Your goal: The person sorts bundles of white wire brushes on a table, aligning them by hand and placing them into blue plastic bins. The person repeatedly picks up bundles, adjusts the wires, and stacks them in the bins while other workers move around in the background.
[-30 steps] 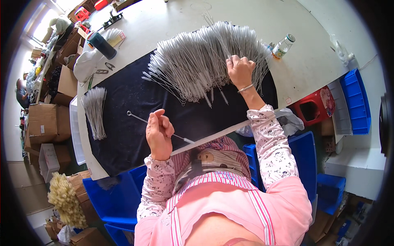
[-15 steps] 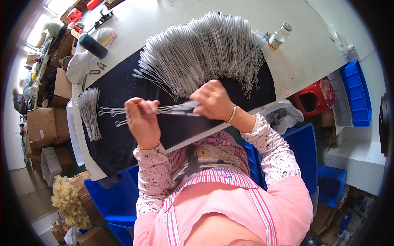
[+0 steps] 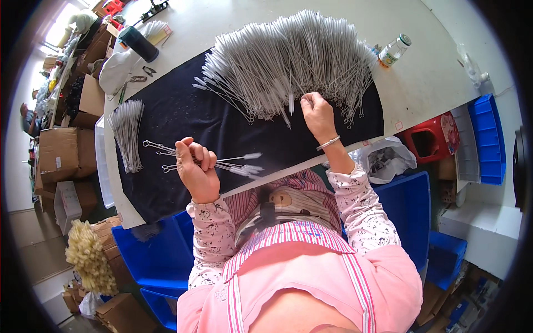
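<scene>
My left hand (image 3: 198, 169) is closed round a few straw brushes (image 3: 239, 167), thin wire stems with white bristle heads. Their wire loops stick out to its left and the bristles to its right. At the near edge of a big fanned pile of the same brushes (image 3: 283, 61), my right hand (image 3: 320, 117) pinches the wire end of one brush between thumb and fingers; the fingertips partly hide it. Left of my left hand lies a smaller bundle of brushes (image 3: 127, 133). Pile and bundle rest on a black cloth (image 3: 177, 111).
On the white table (image 3: 427, 77) stand a glass bottle (image 3: 393, 51) and a dark cylinder (image 3: 139, 44); small clippers (image 3: 139, 79) lie near the cloth. A red stool (image 3: 430, 139), a plastic bag (image 3: 386, 161) and blue bins (image 3: 150, 255) surround the near side.
My right hand has moved away from the held brushes, up and right to the pile's edge. My left hand's fingers have curled round the brushes, whose bristle ends now hang free.
</scene>
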`<state>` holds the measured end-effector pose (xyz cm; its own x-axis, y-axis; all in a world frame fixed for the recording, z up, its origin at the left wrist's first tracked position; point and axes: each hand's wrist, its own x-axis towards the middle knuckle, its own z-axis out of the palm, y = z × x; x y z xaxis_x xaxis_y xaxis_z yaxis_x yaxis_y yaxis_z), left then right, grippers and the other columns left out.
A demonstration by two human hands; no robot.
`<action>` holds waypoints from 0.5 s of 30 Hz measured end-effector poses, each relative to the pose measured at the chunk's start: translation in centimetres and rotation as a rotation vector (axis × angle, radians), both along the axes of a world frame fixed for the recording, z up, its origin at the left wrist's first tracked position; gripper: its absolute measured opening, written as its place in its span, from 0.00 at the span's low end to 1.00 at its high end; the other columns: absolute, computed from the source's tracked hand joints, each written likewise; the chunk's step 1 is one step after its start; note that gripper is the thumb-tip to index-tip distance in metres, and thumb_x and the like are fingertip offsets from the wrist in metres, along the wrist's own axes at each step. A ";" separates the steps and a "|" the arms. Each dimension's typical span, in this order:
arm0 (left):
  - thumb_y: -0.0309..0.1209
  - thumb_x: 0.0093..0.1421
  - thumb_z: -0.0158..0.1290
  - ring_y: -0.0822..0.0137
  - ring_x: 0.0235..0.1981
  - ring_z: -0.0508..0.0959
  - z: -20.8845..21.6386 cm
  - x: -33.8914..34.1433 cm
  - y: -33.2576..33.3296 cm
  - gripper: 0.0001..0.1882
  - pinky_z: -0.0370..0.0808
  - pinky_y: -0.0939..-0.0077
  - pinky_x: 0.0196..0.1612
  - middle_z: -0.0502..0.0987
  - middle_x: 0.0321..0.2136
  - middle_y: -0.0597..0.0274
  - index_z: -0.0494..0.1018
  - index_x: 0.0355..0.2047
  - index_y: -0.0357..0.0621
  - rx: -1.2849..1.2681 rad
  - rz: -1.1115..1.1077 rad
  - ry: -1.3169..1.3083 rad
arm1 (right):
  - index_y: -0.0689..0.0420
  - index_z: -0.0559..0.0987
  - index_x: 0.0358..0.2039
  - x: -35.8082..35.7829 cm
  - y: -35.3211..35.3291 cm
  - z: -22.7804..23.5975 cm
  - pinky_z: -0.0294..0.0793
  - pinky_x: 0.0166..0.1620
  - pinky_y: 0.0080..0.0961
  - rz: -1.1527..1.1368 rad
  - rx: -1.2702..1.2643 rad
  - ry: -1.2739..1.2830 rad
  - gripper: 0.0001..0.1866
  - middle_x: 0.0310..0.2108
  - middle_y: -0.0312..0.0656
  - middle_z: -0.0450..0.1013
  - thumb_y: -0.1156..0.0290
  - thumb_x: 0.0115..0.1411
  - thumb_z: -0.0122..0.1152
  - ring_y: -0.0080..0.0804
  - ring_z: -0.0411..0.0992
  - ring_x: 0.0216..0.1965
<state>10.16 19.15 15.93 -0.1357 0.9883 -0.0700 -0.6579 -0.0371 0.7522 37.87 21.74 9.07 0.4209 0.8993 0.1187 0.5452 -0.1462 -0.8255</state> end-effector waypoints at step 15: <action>0.39 0.68 0.41 0.79 0.13 0.52 0.0 -1.0 -1.8 0.13 0.52 0.81 0.17 0.56 0.16 0.71 0.69 0.35 0.43 -0.048 -0.008 -0.038 | 0.62 0.77 0.29 0.6 4.3 2.0 0.74 0.33 0.31 0.171 -0.357 -0.063 0.15 0.16 0.43 0.75 0.62 0.55 0.51 0.34 0.76 0.22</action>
